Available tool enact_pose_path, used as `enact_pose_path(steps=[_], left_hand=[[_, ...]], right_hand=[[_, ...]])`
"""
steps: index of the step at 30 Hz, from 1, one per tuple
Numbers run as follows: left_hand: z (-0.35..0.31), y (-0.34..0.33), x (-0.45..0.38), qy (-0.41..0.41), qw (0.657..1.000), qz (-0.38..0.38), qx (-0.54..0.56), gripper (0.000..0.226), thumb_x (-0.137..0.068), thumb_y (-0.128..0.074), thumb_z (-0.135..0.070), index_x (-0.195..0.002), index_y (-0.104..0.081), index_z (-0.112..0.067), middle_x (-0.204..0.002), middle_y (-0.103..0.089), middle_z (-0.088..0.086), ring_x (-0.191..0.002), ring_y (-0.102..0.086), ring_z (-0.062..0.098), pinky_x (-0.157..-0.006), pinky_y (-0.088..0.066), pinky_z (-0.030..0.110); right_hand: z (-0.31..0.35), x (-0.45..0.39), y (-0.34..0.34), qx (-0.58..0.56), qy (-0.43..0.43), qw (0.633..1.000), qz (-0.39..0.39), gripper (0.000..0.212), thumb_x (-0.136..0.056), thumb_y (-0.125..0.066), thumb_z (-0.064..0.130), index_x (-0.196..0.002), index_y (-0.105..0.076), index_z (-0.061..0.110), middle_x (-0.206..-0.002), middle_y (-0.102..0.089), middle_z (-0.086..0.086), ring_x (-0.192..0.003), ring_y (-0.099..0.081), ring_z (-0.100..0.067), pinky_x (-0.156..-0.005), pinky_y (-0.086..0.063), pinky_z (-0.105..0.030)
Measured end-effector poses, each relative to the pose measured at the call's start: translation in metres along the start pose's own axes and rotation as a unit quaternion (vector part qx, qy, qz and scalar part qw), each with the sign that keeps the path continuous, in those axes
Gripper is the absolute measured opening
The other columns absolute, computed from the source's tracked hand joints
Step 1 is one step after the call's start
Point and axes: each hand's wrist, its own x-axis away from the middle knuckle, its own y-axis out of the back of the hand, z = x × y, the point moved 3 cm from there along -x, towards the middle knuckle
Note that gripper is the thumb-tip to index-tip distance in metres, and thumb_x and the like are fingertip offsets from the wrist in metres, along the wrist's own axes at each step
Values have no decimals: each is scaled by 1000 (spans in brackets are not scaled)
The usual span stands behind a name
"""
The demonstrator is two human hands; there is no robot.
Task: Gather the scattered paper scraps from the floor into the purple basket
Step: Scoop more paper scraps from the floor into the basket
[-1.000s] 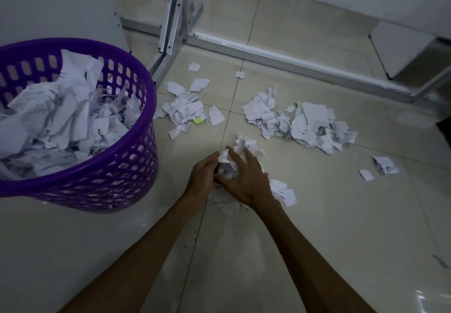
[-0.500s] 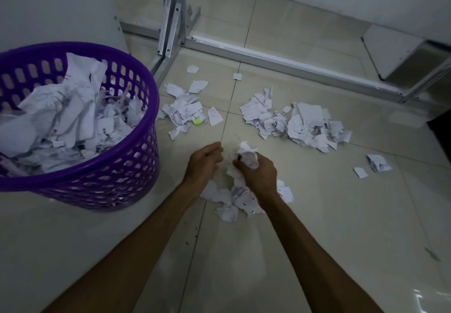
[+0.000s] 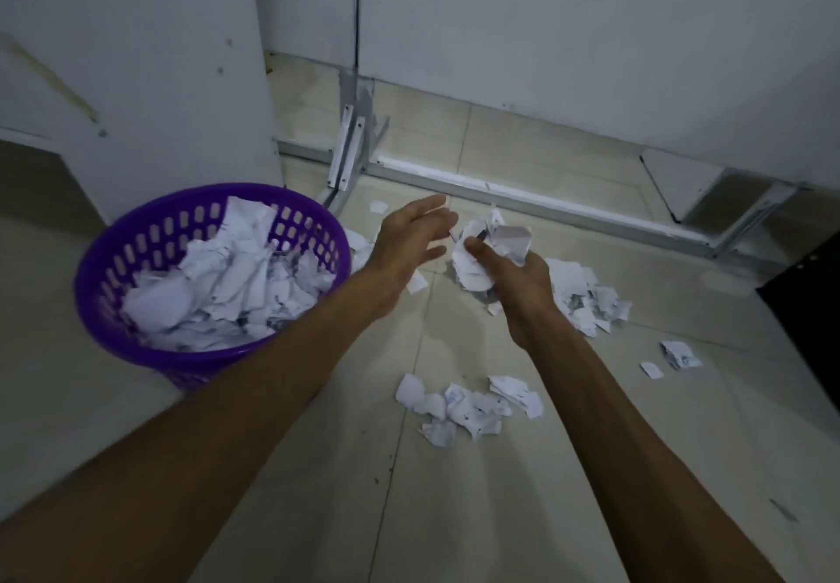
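Observation:
The purple basket stands on the floor at the left, nearly full of white paper scraps. My right hand is raised above the floor and grips a bunch of crumpled scraps. My left hand hovers open just left of that bunch, to the right of the basket's rim, holding nothing. A small heap of scraps lies on the tiles below my hands. A larger heap lies behind my right wrist, partly hidden by it.
Two stray scraps lie at the right. A metal frame rail with an upright post runs along the wall behind the hands. A white panel stands behind the basket. A dark object sits at the right edge.
Both hands have lifted off the floor, the right one taking a bunch of scraps up with it. The left hand has opened. The view has tilted upward, leaving some scraps on the tiles.

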Motion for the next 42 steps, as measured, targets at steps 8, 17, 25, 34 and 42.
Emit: enact_pose_path(steps=[8, 17, 25, 34, 42], left_hand=[[-100, 130, 7, -53, 992, -106, -51, 20, -93, -61, -16, -113, -65, -16, -106, -71, 2, -91, -68, 17, -78, -56, 27], [-65, 233, 41, -30, 975, -159, -155, 32, -91, -65, -23, -122, -64, -17, -115, -68, 6, -102, -64, 18, -87, -53, 30], [-53, 246, 50, -40, 968, -142, -204, 43, -86, -70, -25, -128, -61, -20, -115, -65, -2, -107, -60, 16, -79, -49, 21], [-55, 249, 48, -40, 978, -152, -138, 45, -89, -67, -29, -131, -57, -17, -121, -64, -2, -105, -60, 10, -88, -48, 22], [-50, 242, 41, -32, 980, -154, -121, 33, -94, -55, -41, -122, -62, -24, -121, -65, -4, -112, -59, 15, -98, -48, 35]], right_hand=[[47, 34, -122, 14, 70, 988, 133, 34, -80, -81, 26, -109, -71, 12, -97, -75, -7, -81, -72, -19, -63, -55, -28], [14, 51, -218, 289, 243, 909, 177, 56, -76, -82, 40, -126, -63, 22, -120, -63, 9, -105, -55, -5, -81, -43, -16], [17, 54, -211, 310, 256, 899, 172, 64, -75, -68, 69, -127, -62, 33, -124, -65, 9, -106, -60, -9, -91, -53, -29], [31, 59, -200, 163, 254, 950, 73, 62, -89, -41, 67, -116, -69, 19, -113, -71, 4, -94, -70, -15, -85, -59, -44], [7, 53, -216, 324, 268, 883, 206, 55, -103, -19, 55, -146, -42, 29, -155, -37, -3, -140, -36, -20, -109, -29, -30]])
